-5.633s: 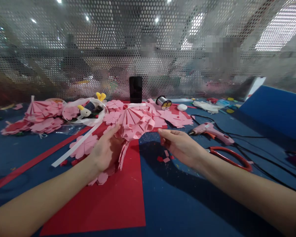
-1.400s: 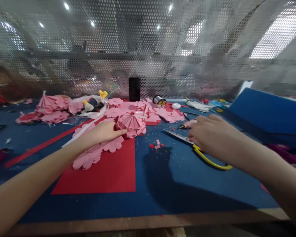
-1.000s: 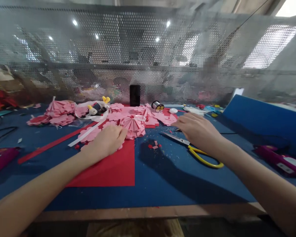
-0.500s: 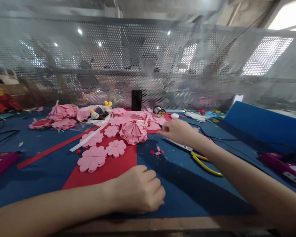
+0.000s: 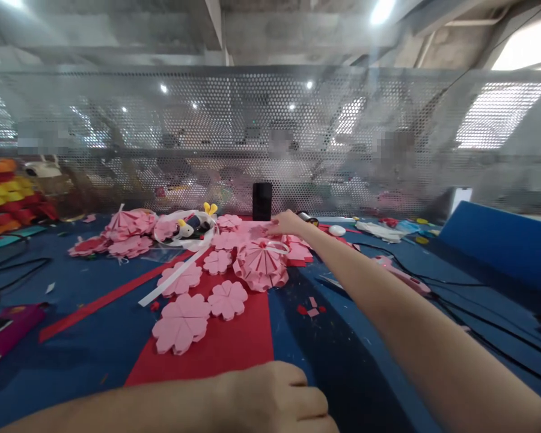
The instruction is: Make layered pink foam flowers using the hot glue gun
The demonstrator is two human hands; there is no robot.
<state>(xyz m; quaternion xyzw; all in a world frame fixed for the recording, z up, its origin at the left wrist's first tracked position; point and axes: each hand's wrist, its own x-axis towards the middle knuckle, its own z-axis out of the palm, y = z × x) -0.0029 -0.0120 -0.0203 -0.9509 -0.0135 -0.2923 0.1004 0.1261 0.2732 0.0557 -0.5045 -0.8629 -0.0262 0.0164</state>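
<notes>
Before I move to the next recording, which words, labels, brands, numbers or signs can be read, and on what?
No text can be read.
Spool, partly hidden behind the right hand: any lettering is too small to read.
Purple device at the picture's left edge: nothing legible on its white patches.
Black upright slab: no visible text.

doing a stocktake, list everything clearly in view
Round folded-paper ball: one, pink, centre
Paper flowers: many, pink, centre and left
Flat paper: uncounted, red, under flowers
Long strips: two, red and white, left
Small toy: one, mixed, back left
Phone-like slab: one, black, back centre
Stacked pieces: many, multicoloured, far left
Egg-shaped object: one, white, back right
Glue gun: one, pink, right
Metal tip: one, silver, centre right
Cables: several, black, left and right
Board: one, blue, far right
Plastic device: one, magenta, left edge
Perforated screen: one, grey, behind
Tabletop: one, blue, beneath
Left hand: one, bare, front centre
Right hand: one, bare, back centre
</notes>
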